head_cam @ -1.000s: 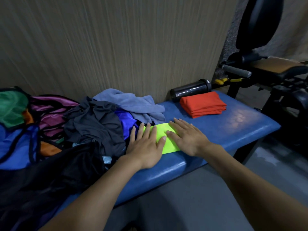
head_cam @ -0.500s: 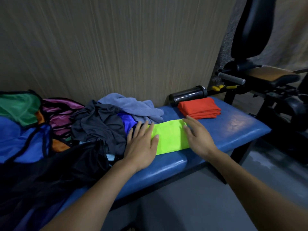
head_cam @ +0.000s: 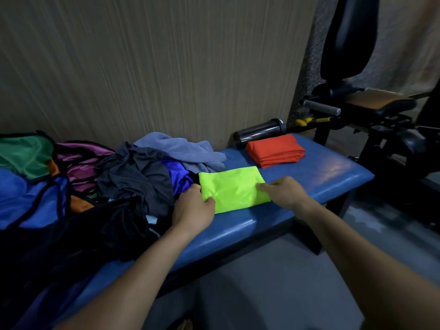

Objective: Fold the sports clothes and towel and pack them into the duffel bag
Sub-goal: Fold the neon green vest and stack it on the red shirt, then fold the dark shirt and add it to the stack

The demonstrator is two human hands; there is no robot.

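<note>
A folded neon-green garment lies flat on the blue padded bench. My left hand pinches its left edge, thumb on top and fingers tucked under. My right hand pinches its right edge the same way. Behind it sits a folded orange garment. To the left lies a loose heap: a grey-blue towel, a dark grey garment and a shiny blue garment. A dark bag or cloth fills the near left; I cannot tell which.
A black shaker bottle lies on its side against the wall behind the orange garment. Green, purple and blue mesh pieces lie at far left. A black exercise machine stands just right of the bench. Grey floor lies below.
Both hands slid apart from the middle of the green garment to its two ends, and their flat fingers have curled onto the edges. More of the green cloth shows.
</note>
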